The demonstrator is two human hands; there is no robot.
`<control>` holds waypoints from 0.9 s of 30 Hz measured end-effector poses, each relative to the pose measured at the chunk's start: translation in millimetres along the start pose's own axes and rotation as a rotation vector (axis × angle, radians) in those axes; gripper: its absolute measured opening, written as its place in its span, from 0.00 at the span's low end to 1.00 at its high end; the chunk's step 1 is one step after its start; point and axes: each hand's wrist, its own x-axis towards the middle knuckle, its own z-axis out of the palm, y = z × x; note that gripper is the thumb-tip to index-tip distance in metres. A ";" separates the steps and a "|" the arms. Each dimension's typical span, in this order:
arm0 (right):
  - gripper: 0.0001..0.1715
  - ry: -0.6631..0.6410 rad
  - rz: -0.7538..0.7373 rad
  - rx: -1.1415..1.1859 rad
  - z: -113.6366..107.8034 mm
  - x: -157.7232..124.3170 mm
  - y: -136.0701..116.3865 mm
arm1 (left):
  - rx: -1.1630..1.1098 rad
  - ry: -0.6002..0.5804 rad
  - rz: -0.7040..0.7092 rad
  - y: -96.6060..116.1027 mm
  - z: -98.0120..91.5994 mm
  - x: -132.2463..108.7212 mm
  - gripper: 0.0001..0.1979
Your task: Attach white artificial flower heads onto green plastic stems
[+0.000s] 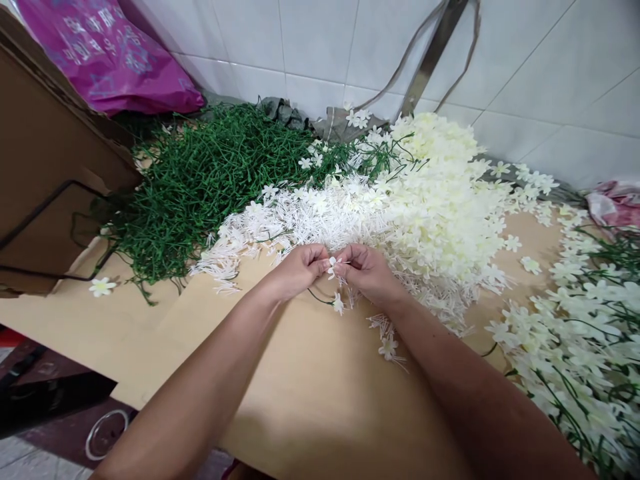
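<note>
Both hands meet over the front edge of the piles, fingertips nearly touching. My left hand (pixel 301 270) is closed in a pinch on a thin green artificial flower stem (pixel 320 299), whose lower branch ends in a small white flower (pixel 339 304). Between the fingertips is a white artificial flower head (pixel 332 267), pinched by my right hand (pixel 369 272). Just behind the hands lies a heap of thin white stamens (pixel 320 217). Pale yellow-white flower heads (pixel 440 200) are piled behind and to the right. Fingers partly cover the join between stem and flower.
A mound of green stems (pixel 215 173) lies at left, beside a cardboard box (pixel 45 153) and a purple bag (pixel 115 60). Stemmed white flowers (pixel 590 333) are heaped at right. Loose stamens with a flower (pixel 388 347) lie near my right forearm. A tiled wall (pixel 315 40) stands behind.
</note>
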 end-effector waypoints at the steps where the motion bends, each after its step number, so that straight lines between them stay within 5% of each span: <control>1: 0.24 0.008 0.007 0.004 0.5 0.4 -0.4 | 0.007 0.007 0.005 -0.4 0.4 0.1 0.16; 18: 0.19 -0.090 0.087 0.312 -11.9 1.9 -3.8 | -0.116 -0.086 0.039 -1.2 -8.1 -2.1 0.26; 27: 0.20 -0.061 0.116 0.223 -8.1 -1.1 -11.2 | -0.019 -0.080 0.101 -1.3 -5.4 -2.6 0.26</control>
